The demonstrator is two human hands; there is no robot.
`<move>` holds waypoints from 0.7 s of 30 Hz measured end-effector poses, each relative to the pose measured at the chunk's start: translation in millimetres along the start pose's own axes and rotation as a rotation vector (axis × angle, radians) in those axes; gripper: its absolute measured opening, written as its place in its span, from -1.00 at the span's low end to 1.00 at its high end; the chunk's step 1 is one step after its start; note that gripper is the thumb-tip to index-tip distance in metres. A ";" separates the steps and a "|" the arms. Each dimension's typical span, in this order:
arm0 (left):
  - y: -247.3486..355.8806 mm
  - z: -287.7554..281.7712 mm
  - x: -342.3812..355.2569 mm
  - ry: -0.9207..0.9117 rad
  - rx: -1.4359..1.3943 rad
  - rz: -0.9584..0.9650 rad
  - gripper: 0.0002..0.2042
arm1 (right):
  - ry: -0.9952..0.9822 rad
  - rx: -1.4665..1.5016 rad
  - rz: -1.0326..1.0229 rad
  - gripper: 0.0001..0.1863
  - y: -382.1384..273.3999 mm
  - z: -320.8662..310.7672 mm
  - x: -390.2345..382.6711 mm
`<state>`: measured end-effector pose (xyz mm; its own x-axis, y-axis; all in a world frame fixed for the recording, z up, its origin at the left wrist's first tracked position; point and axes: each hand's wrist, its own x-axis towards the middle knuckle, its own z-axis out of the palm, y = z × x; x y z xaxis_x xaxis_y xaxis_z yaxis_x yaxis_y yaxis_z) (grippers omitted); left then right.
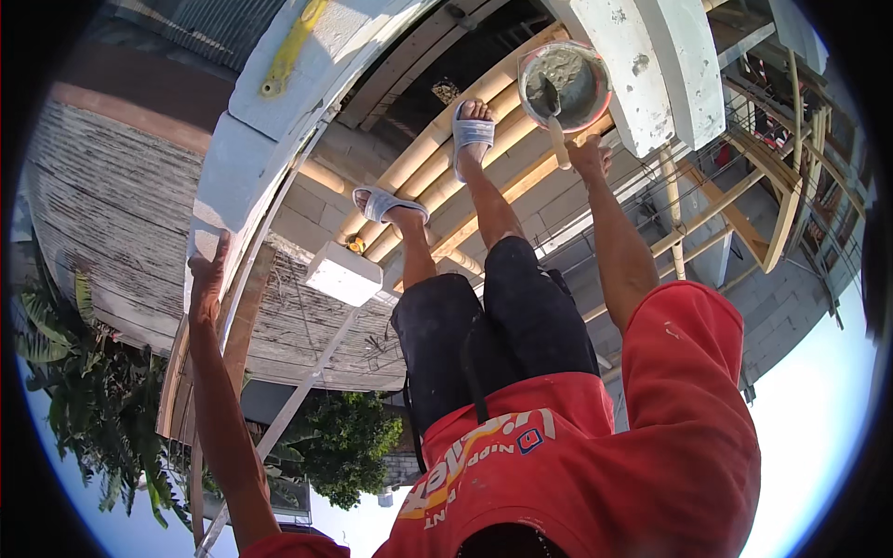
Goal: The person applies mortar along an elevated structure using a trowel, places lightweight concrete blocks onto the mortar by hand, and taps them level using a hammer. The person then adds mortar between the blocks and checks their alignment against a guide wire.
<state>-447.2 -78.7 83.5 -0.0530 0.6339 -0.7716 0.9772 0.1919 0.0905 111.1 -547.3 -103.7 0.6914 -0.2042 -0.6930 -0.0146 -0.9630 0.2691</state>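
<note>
The left forearm (226, 414) stretches well out to the person's left, nearly straight, the left hand (208, 279) with its thumb (197, 266) spread from the fingers (222, 246). Over on the other side, I see the right forearm (619, 232) reaching forward, ending in the right hand (592, 158), its fingers partly curled. The legs stand apart, right foot (476, 113) ahead of left foot (363, 199).

The bucket (607, 100) has a reddish rim, its mortar (580, 80) is grey, and the trowel handle (559, 145) cream. The blocks (686, 70) are white, the poles (434, 156) tan, the shirt (651, 465) red with yellow and white print, the shorts (535, 302) near-black, the leaves (349, 445) green.
</note>
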 end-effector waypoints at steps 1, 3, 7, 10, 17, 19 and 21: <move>3.1 -1.7 -5.1 0.032 -0.040 0.096 0.10 | -0.041 0.030 0.014 -0.07 3.9 8.8 14.7; 10.0 -8.9 -4.2 -0.046 -0.029 0.023 0.08 | -0.084 0.063 0.046 0.00 7.4 29.9 45.0; -3.5 -19.9 8.7 -0.223 -0.105 -0.091 0.07 | -0.172 0.147 -0.201 0.06 12.0 57.9 80.3; -24.6 -35.1 20.8 -0.151 0.016 -0.208 0.05 | -0.167 0.107 -0.226 -0.12 -3.4 66.0 73.9; -29.1 -34.7 10.6 -0.140 0.031 -0.241 0.08 | -0.163 0.060 -0.337 -0.38 1.8 8.2 23.8; -29.9 -23.7 15.3 -0.068 0.033 -0.097 -0.29 | -0.087 0.055 -0.347 -0.40 32.9 -4.3 15.6; -33.7 -14.7 12.8 0.044 0.031 -0.024 -0.30 | -0.026 0.051 -0.360 -0.42 53.6 -10.5 2.7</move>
<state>-483.8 -66.0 79.8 -0.0853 0.6617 -0.7449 0.9814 0.1848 0.0518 119.7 -597.6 -84.1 0.6402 0.1459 -0.7542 0.1902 -0.9813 -0.0285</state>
